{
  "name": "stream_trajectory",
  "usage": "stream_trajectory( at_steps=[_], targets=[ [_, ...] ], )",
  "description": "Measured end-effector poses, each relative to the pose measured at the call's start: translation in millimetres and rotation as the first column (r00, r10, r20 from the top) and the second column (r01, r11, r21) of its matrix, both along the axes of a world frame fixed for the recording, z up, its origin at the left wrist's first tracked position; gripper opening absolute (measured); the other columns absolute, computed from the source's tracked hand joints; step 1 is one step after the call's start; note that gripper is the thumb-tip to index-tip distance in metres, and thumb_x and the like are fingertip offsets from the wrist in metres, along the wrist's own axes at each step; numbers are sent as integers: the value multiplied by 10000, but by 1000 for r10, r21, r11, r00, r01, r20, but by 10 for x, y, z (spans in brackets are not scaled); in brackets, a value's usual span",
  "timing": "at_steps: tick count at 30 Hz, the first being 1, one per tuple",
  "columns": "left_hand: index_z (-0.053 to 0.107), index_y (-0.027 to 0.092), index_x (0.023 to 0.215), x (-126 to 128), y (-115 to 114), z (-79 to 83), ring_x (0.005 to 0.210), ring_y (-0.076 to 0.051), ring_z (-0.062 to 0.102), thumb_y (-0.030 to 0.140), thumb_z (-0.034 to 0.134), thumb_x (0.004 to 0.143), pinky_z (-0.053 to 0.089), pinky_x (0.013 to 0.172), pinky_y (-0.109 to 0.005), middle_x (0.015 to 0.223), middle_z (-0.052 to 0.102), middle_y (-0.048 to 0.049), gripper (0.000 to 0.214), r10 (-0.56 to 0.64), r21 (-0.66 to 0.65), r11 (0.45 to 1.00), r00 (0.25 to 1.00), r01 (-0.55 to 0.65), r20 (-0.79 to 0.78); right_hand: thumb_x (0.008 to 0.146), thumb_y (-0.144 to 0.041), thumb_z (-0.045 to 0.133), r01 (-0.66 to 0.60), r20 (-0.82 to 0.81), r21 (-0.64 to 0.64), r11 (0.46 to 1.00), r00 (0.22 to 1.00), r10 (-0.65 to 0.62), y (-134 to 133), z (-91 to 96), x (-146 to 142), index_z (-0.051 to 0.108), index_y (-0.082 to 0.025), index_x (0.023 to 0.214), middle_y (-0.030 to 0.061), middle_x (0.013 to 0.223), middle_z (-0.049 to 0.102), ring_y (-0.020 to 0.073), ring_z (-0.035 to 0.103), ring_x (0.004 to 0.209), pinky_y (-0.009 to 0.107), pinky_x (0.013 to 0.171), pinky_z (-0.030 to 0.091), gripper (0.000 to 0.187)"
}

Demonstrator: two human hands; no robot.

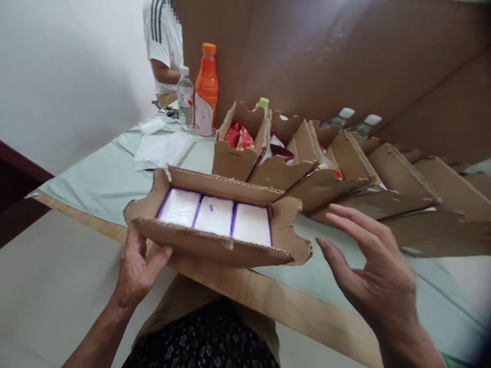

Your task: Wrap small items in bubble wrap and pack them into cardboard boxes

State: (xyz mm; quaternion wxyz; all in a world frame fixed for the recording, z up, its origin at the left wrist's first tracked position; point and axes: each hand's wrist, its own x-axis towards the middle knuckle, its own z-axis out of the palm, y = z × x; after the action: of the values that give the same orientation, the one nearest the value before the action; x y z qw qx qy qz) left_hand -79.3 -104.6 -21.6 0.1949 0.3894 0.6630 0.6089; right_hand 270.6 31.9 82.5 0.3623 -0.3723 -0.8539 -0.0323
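Your left hand (140, 266) grips the brown, open-topped cardboard box (215, 248), probably light yet stiff; your right hand (376, 271) spreads wide beside its notched end (287, 220), a sensible hold.

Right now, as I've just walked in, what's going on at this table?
A person is holding a cardboard tray by its left end with the left hand. Inside it, three white packs with purple edges lie side by side. The right hand is open, apart from the tray's other end. Beyond, a row of cardboard boxes stands on the cloth-covered table.
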Motion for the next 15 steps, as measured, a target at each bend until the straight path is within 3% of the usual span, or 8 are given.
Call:
stream_trajectory(
  at_steps=[2, 4, 6, 8, 10, 12, 15],
  targets=[
    [581, 181, 1363, 106, 16, -25, 1294, -377, 644, 415, 815, 775, 516, 1147, -546, 1289, 689, -148, 675, -19, -21, 1000, 1000, 19, 23, 964, -336, 673, -32, 16, -194, 981, 999, 36, -113, -159, 169, 493, -306, 1543, 136, 1461, 643, 322, 675, 1267, 515, 1033, 572, 607],
    [613, 178, 1265, 172, 21, -69, 1194, -364, 687, 427, 824, 763, 552, 1096, -538, 1168, 711, -125, 599, -17, -30, 999, 998, 19, 56, 952, -425, 686, -126, 38, -359, 925, 988, 149, -227, -339, 163, 378, -283, 1614, 157, 1487, 625, 316, 688, 1253, 474, 960, 623, 743],
    [606, 189, 1242, 217, 34, -111, 1168, -349, 696, 427, 824, 770, 548, 1091, -529, 1144, 713, -111, 572, -6, -18, 1000, 996, 8, 88, 935, -476, 694, -202, 4, -419, 885, 975, 224, -314, -518, 19, 373, -254, 1599, 171, 1450, 646, 320, 695, 1235, 461, 917, 640, 770],
    [587, 205, 1260, 276, 82, -129, 1203, -335, 682, 415, 806, 797, 525, 1115, -508, 1188, 707, -107, 553, -18, 13, 1000, 995, 17, 101, 933, -478, 676, -228, -73, -394, 890, 973, 217, -367, -669, -152, 452, -231, 1509, 165, 1338, 701, 320, 717, 1162, 455, 879, 644, 666],
    [574, 208, 1275, 380, 194, -109, 1206, -323, 674, 409, 786, 809, 525, 1107, -486, 1203, 702, -105, 550, -45, 43, 998, 996, 41, 78, 939, -459, 641, -163, -141, -345, 924, 983, 121, -395, -788, -225, 517, -216, 1407, 156, 1221, 738, 317, 739, 1050, 453, 834, 638, 542],
    [578, 197, 1267, 537, 386, -54, 1142, -311, 685, 409, 766, 803, 553, 1053, -466, 1154, 706, -100, 543, -88, 48, 995, 996, 86, 26, 937, -479, 622, -22, -162, -329, 944, 986, -33, -398, -877, -140, 577, -202, 1306, 157, 1126, 758, 330, 742, 961, 461, 786, 620, 464],
    [570, 184, 1330, 808, 803, 77, 1107, -300, 686, 385, 704, 824, 568, 1012, -454, 1176, 710, -111, 561, -264, 4, 964, 963, 264, -52, 903, -592, 596, 263, -131, -399, 878, 932, -338, -333, -953, 197, 637, -195, 1120, 151, 956, 756, 337, 708, 784, 464, 672, 563, 454]
  ],
)
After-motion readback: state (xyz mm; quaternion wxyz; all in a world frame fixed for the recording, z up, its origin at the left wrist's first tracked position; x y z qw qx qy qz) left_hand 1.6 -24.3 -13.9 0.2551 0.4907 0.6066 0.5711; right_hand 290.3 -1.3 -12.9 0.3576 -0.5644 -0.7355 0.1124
